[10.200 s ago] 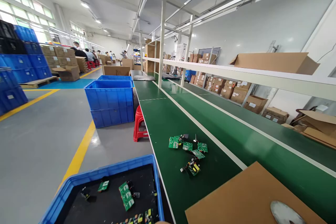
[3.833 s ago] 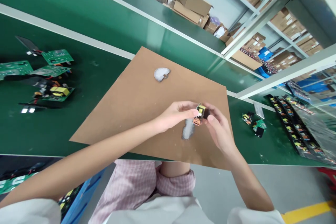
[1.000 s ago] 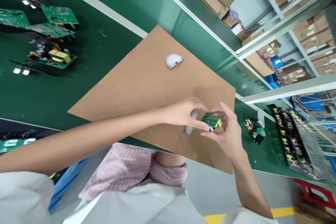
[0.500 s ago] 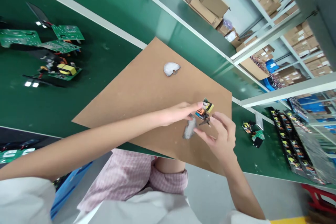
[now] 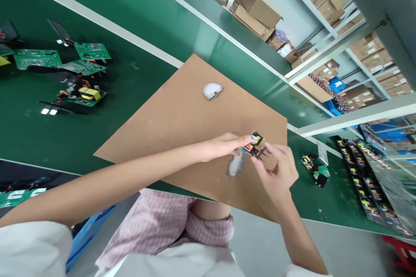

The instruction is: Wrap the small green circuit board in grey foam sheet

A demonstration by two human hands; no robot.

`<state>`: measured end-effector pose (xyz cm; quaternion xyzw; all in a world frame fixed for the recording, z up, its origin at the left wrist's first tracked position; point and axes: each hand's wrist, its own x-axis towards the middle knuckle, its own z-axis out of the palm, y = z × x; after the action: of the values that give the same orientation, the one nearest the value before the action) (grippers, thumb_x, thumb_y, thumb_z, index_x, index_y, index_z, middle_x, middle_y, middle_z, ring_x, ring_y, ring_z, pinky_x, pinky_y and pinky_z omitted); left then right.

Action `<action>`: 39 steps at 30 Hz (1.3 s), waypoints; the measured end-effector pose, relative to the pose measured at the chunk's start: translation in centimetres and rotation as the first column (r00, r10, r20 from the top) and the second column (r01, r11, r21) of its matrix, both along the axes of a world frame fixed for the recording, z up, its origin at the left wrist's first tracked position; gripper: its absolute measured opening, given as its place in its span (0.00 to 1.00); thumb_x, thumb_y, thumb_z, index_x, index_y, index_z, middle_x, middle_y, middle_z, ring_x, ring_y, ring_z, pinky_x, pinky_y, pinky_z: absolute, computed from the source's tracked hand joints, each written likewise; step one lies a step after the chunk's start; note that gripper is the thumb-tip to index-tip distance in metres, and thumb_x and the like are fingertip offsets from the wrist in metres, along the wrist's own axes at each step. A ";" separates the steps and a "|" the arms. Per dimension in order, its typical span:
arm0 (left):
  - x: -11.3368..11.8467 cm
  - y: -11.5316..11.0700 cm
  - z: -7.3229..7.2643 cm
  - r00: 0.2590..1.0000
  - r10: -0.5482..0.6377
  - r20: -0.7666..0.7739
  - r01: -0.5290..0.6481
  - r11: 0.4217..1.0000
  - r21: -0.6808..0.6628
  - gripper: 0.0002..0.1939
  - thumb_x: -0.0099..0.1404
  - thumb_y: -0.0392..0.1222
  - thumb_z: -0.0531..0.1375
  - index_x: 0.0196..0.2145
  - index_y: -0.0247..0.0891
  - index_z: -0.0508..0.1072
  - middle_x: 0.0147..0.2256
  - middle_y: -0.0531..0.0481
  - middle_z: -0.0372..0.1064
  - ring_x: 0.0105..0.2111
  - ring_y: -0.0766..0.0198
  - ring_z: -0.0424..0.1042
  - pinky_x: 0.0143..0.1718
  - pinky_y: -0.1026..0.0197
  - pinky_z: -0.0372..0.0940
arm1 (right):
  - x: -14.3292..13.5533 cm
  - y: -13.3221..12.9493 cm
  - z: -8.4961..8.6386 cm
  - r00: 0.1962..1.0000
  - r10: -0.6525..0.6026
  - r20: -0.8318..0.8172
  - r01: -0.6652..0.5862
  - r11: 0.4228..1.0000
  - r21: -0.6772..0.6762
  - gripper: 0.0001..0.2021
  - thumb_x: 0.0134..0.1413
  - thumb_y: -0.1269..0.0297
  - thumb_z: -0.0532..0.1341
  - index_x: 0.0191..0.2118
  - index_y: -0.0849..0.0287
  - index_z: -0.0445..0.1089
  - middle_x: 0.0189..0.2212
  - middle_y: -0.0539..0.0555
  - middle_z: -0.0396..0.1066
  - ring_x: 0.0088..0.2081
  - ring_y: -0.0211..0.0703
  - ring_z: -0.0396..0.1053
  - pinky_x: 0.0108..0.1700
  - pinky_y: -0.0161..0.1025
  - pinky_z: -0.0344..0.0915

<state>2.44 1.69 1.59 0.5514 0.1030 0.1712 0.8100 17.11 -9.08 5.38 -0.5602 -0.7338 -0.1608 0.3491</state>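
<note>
A small circuit board (image 5: 256,139) with yellow, orange and black parts is held above a brown cardboard sheet (image 5: 175,112). My left hand (image 5: 227,146) grips its left side, thumb on top. At its right edge, my right hand (image 5: 279,166) has thumb and fingers closed on the black parts with thin prongs. Below the board lies a grey-white, uneven piece (image 5: 235,165), partly covered by my left fingertips in this view. A white rounded piece (image 5: 212,90) with a grey edge rests farther back on the cardboard.
Several green circuit boards (image 5: 86,97) with black panels are on the green table (image 5: 136,78) at left. At right are two small assemblies (image 5: 320,173) and a long black tray (image 5: 354,173) of parts. Cardboard boxes (image 5: 256,8) stand beyond a white frame.
My right hand has closed in on the board and its fingers now touch its black parts; before, they were spread beside it. The whole view has shifted slightly.
</note>
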 end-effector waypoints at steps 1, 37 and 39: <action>-0.1 0.0 0.1 1.000 0.010 0.001 -0.010 0.998 0.059 0.29 0.58 0.65 0.51 0.40 0.36 0.72 0.42 0.45 0.70 0.44 0.62 0.67 0.46 0.59 0.61 | 0.1 0.2 0.0 0.994 -0.011 -0.111 0.008 1.000 -0.026 0.16 0.53 0.64 0.62 0.48 0.51 0.63 0.35 0.53 0.66 0.36 0.45 0.66 0.36 0.44 0.68; -0.1 -0.1 -0.5 0.934 0.344 0.095 -0.262 0.478 0.838 0.27 0.54 0.63 0.56 0.39 0.36 0.72 0.38 0.46 0.67 0.42 0.59 0.62 0.44 0.58 0.58 | 1.6 1.3 0.4 0.942 -0.101 -0.320 -0.178 0.658 -0.731 0.30 0.52 0.45 0.57 0.58 0.50 0.51 0.45 0.55 0.65 0.42 0.49 0.66 0.37 0.40 0.65; -0.2 -0.1 -0.5 0.935 0.340 0.095 -0.250 0.448 0.858 0.28 0.54 0.63 0.56 0.40 0.36 0.72 0.37 0.46 0.67 0.42 0.59 0.62 0.43 0.58 0.58 | 1.5 1.1 0.6 0.950 -0.082 -0.303 -0.175 0.662 -0.728 0.28 0.51 0.46 0.57 0.55 0.51 0.53 0.45 0.55 0.66 0.43 0.49 0.67 0.36 0.40 0.66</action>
<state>2.26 1.55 1.13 0.8599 0.1352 0.3122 0.3805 18.62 -8.00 5.97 -0.6524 -0.6849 0.2533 0.2029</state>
